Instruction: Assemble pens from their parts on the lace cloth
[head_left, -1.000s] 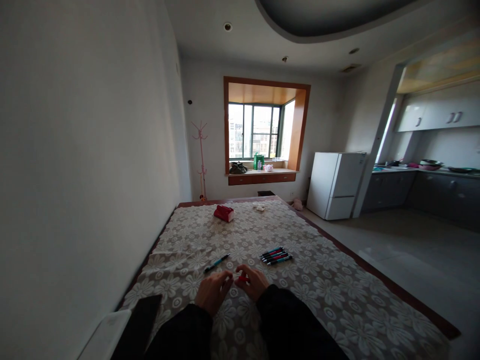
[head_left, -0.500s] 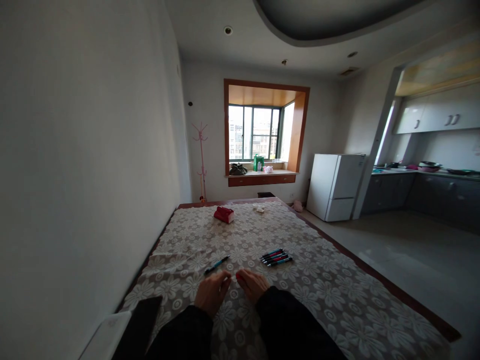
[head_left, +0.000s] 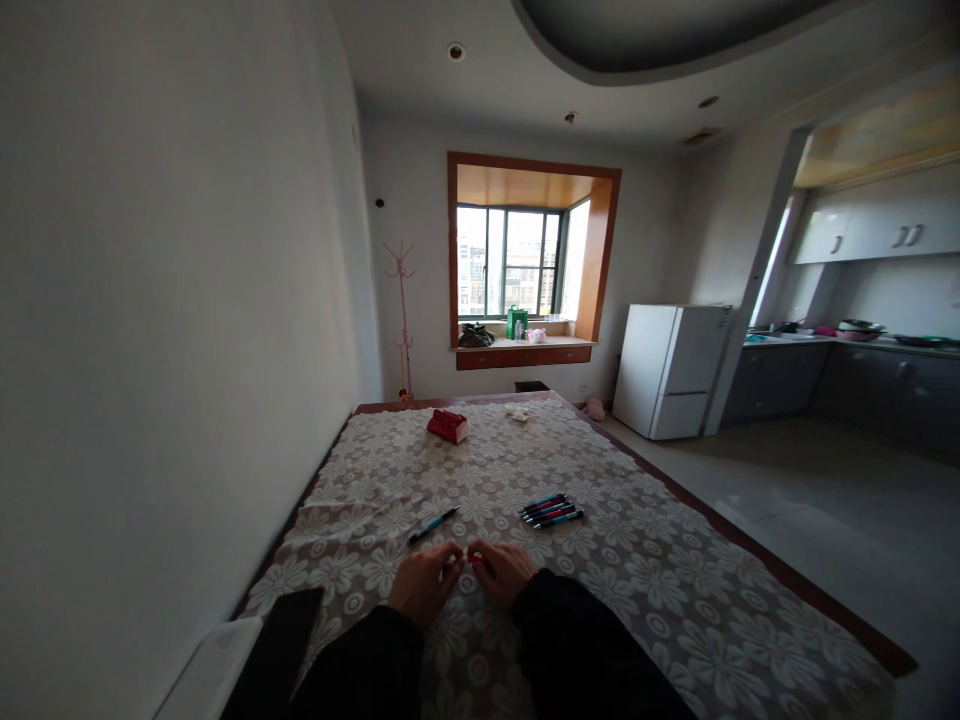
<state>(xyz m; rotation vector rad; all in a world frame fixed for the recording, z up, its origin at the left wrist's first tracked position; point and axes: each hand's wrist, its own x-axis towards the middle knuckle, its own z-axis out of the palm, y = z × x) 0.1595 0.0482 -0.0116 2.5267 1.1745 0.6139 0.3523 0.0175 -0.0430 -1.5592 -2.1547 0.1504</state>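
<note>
Over the near part of the table my left hand (head_left: 429, 580) is closed, thumb and fingers pinched together. Whatever it holds is too small to make out. My right hand (head_left: 507, 570), also closed, pinches a small red piece (head_left: 474, 557) whose kind I cannot tell. The two sets of fingertips almost meet. Just beyond the left hand lies a single blue and black pen (head_left: 433, 525), slanting on the patterned tablecloth (head_left: 360, 555). Several blue, red and black pens (head_left: 552, 511) lie side by side beyond the right hand.
A red packet (head_left: 448, 426) and a small white item (head_left: 517, 415) lie toward the far end. At the near left are a dark flat object (head_left: 279, 640) and a white box (head_left: 214, 665), close to the wall. A white fridge (head_left: 667, 370) stands right of the table.
My right hand has shifted slightly left, bringing its fingertips closer to the left hand's. The pens stay where they were. The view has tilted a little.
</note>
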